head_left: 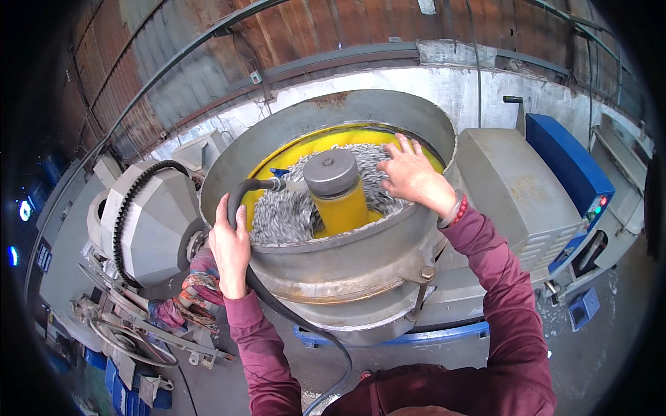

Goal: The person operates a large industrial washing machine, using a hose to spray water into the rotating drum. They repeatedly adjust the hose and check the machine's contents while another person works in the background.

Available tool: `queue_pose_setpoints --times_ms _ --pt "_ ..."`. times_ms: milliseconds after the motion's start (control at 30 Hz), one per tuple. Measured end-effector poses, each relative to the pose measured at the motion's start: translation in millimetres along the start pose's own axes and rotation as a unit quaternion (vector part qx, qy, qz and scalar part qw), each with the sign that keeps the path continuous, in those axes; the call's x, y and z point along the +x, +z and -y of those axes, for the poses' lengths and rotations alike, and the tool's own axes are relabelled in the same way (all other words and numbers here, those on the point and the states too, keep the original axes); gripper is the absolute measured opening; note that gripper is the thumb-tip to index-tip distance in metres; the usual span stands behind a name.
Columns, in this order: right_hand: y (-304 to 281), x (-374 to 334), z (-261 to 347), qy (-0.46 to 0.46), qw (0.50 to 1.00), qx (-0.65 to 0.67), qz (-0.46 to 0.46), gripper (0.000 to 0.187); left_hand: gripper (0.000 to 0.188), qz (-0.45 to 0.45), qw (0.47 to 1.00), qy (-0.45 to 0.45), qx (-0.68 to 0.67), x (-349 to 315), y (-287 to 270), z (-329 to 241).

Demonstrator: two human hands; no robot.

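A large round metal tub point(326, 267) with a yellow lining stands before me, full of small grey elongated pieces point(284, 211). A yellow column with a round grey cap point(331, 173) rises from its middle. At the tub's left rim, my left hand point(230, 246) is on a black hose point(244, 191), which passes between thumb and fingers. The hose bends over the rim to a metal nozzle with a blue valve handle point(279, 172), pointing toward the column. My right hand point(416, 177) reaches over the right rim, fingers spread above the pieces; whether it touches them I cannot tell.
A grey faceted drum point(156, 222) with a black toothed ring stands at left, beside patterned cloth point(201, 298). On the right is a beige machine housing point(520, 201) with a blue control panel point(565, 166). A blue plastic box point(584, 309) lies on the floor.
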State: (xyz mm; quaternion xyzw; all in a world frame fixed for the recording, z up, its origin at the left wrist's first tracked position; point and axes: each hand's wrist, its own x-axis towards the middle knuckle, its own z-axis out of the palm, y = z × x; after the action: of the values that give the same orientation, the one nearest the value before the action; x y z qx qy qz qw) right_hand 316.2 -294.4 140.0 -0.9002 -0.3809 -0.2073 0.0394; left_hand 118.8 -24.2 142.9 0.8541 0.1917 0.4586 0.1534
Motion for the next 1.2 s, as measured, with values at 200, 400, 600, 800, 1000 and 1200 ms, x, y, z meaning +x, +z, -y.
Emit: queue_pose_setpoints --times_ms 200,400,600,800,1000,1200 --pt "-2.6 -1.3 7.4 -0.025 0.995 0.094 -0.030 0.033 0.041 -0.029 0.999 0.026 0.006 -2.9 -3.2 9.6" --pt "-11.4 -10.3 -1.1 -0.031 0.984 0.154 -0.085 0.026 0.041 -0.023 1.000 0.006 0.003 -1.1 3.8 6.1" --pt "-5.4 -8.4 -0.1 -0.047 0.982 0.158 -0.090 0.026 0.042 -0.015 1.000 -0.013 -0.003 -4.0 -1.5 0.7" --pt "-12.6 -8.2 3.7 -0.029 0.982 0.173 -0.063 0.025 0.043 -0.005 0.999 -0.035 -0.001 -4.0 -1.7 0.9" --pt "-9.5 -6.0 1.8 -0.032 0.983 0.166 -0.065 0.025 0.040 0.021 0.999 -0.043 -0.011 0.4 -3.5 -3.2" --pt "-8.1 -6.4 2.1 -0.035 0.982 0.168 -0.076 0.024 0.037 0.053 0.998 -0.036 0.013 4.1 -4.2 -0.7"
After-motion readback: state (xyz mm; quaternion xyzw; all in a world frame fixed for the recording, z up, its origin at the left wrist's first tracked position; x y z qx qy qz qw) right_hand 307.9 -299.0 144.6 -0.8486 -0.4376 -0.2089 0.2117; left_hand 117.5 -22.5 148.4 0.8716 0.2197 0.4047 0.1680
